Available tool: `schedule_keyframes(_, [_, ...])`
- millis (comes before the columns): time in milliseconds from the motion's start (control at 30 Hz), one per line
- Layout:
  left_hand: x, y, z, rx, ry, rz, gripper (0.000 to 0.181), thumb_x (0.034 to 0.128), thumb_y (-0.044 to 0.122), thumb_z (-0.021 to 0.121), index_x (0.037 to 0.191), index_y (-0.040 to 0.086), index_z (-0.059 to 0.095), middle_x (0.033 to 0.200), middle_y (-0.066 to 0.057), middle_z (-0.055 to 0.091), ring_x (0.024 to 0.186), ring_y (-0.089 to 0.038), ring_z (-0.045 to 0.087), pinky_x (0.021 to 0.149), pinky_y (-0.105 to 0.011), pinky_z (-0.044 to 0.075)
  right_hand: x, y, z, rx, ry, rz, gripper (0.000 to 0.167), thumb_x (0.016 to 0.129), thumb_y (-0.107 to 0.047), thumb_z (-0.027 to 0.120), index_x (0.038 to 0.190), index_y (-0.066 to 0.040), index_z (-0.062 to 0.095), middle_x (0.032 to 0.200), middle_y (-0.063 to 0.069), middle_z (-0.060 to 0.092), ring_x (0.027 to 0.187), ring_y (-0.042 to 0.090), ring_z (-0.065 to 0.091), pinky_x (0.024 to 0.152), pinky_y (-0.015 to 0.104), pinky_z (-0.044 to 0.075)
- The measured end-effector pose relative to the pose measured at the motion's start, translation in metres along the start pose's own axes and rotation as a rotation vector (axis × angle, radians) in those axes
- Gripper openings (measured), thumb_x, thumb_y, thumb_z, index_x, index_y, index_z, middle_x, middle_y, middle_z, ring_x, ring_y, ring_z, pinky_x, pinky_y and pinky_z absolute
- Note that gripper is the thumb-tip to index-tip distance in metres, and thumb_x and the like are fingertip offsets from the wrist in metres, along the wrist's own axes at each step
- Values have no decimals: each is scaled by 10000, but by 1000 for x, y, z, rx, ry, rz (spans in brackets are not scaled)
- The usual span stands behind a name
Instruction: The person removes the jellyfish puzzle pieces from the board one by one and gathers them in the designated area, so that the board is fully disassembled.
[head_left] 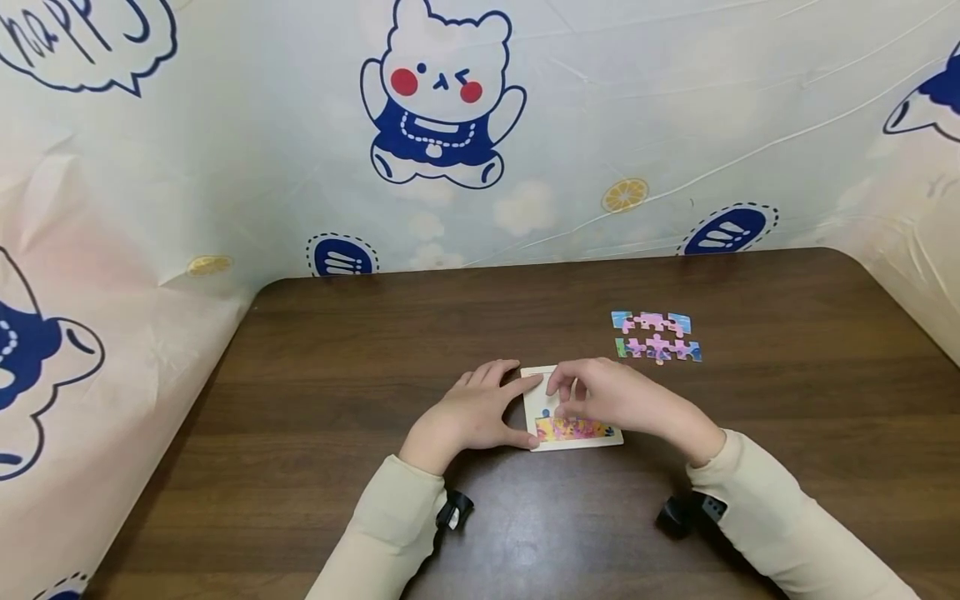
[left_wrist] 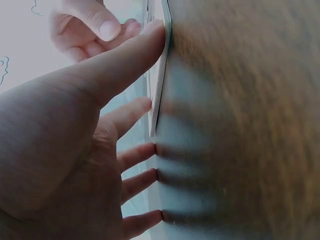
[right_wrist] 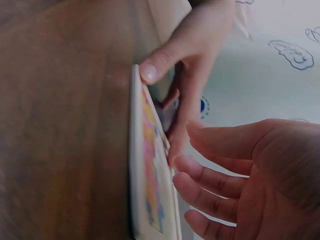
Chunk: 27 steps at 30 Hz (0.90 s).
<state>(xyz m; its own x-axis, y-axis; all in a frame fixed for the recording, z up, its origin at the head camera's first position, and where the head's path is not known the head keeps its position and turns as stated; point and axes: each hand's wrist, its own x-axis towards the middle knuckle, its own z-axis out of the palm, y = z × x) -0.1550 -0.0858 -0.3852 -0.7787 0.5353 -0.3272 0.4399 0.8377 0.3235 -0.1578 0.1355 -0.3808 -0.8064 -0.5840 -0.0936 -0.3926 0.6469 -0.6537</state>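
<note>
Head view, left hand: my left hand (head_left: 476,408) lies spread at the side of the white-bordered puzzle board (head_left: 577,445), thumb on the near corner and index finger on the far part; I judge this braces it against sliding.
Head view, right hand: my right hand (head_left: 611,392) hangs over the board, fingers loosely bent, wrist high, probably to spare the pieces below.
Head view, joined strip: the yellow-pink strip (head_left: 573,429) fills the board's near edge, within easy reach.
Head view, blue spot: it shows by my right fingertips; I cannot tell whether it is print or a piece.
Head view, loose pieces: an upper row (head_left: 651,322) and a lower row (head_left: 658,347) lie on the dark table (head_left: 337,375), beyond the board to the right, seemingly sorted so each is easy to pick out.
Left wrist view, thumb and fingers: thumb and index finger touch the board; the other three fingertips rest on the table, likely propping the hand. I clasp nothing here.
Right wrist view, thumb and fingers: they stand apart with nothing visible between them, leaving room, I think, for a light pinch.
</note>
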Motion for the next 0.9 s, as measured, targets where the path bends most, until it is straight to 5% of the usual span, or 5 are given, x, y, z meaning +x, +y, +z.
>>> schedule_keyframes(900, [1, 0, 1, 10, -2, -19, 898, 806, 608, 735, 1554, 314, 336, 1616, -37, 201, 1493, -264, 145, 1182, -484, 179, 1, -10, 21, -187, -14, 27, 257, 813, -141, 830, 984, -121, 640, 787, -35, 501, 689, 101, 456, 615, 277, 397])
